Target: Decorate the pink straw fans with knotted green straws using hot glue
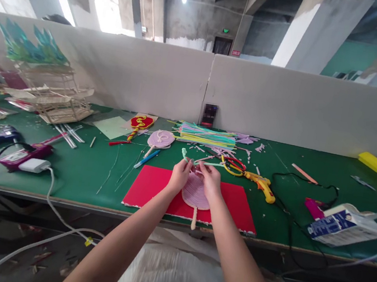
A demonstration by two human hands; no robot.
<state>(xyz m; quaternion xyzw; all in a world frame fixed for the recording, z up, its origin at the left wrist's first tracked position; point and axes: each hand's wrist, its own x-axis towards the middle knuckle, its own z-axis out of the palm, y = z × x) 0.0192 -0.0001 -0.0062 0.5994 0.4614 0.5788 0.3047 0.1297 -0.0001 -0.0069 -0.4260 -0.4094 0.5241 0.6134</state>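
Note:
My left hand [180,176] pinches a mint-green pipe cleaner [184,152], whose curled end sticks up past the fingers. My right hand [210,180] has its fingers closed on the same strand close by, with the straight end running out to the right. Just below the fingertips lies a round lilac fan-shaped piece [197,194] of coiled fuzzy strands. Its cream handle points toward me over the table's front edge. The piece rests on a red board [232,204]; my forearms cover part of the board.
A second lilac fan [160,139] and a red-and-yellow one [141,122] lie farther back. Behind is a bundle of pipe cleaners [207,137]. Scissors [232,167] and a yellow glue gun [260,185] lie right, a power strip [25,155] left, a carton [343,225] far right.

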